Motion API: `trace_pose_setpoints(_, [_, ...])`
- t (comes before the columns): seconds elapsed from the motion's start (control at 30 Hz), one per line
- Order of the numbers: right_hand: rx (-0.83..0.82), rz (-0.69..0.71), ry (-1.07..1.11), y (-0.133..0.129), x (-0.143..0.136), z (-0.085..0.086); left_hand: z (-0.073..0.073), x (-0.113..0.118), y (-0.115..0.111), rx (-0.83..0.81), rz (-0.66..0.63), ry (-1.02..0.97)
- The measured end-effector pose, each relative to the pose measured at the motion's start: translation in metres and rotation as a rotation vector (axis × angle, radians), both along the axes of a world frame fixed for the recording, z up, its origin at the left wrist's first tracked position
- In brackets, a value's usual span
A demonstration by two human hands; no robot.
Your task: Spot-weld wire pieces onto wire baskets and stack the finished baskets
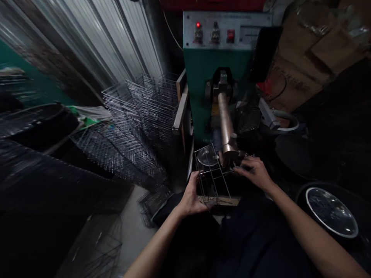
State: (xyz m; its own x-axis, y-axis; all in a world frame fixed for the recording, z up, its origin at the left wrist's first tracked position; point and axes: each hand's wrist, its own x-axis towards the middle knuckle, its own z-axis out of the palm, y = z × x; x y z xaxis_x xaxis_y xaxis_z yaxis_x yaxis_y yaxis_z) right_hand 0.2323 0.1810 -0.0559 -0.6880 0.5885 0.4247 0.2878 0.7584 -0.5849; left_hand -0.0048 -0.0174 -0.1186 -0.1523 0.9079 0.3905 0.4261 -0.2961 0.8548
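A small wire rack (211,170) stands tilted in front of the copper-coloured arm of a green machine. My left hand (191,197) is closed around the rack's left side, thumb low and fingers at the upper wires. To the right of the arm's tip (230,151), the fingers of my right hand (256,172) are pinched together beside the rack's right end. Whatever lies between those fingertips is too small and dark to make out. A shiny round metal piece (207,156) shows behind the rack's upper wires.
Stacked wire racks (139,112) lean at the left, beside a wooden bar (181,108). The green machine (197,77) has a switch panel with a lit red lamp (198,24). Cardboard boxes (295,81) stand back right. A silver-rimmed round item (332,212) lies at lower right.
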Motion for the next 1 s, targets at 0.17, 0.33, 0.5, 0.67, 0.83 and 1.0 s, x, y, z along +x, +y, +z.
trace_pose_setpoints(0.17, [0.005,0.010,0.007,0.003,-0.001,0.001,-0.001,-0.001,0.003,-0.012,0.000,0.012])
trace_pose_setpoints(0.33, [0.017,0.014,0.017,0.005,-0.002,0.001,-0.001,-0.003,0.007,0.011,-0.010,0.002])
trace_pose_setpoints(0.5, [0.013,0.017,-0.010,0.008,-0.002,0.001,0.002,-0.003,0.011,0.026,-0.004,-0.011])
trace_pose_setpoints(0.67, [0.011,0.015,-0.025,0.011,-0.003,0.004,0.001,-0.003,0.014,0.033,-0.003,0.000])
trace_pose_setpoints(0.83, [-0.017,0.030,-0.029,0.013,-0.006,0.008,0.000,-0.005,0.017,0.001,0.009,0.018])
trace_pose_setpoints(1.0, [-0.005,0.013,-0.039,0.017,-0.007,0.008,-0.002,-0.007,0.020,0.011,0.015,0.042])
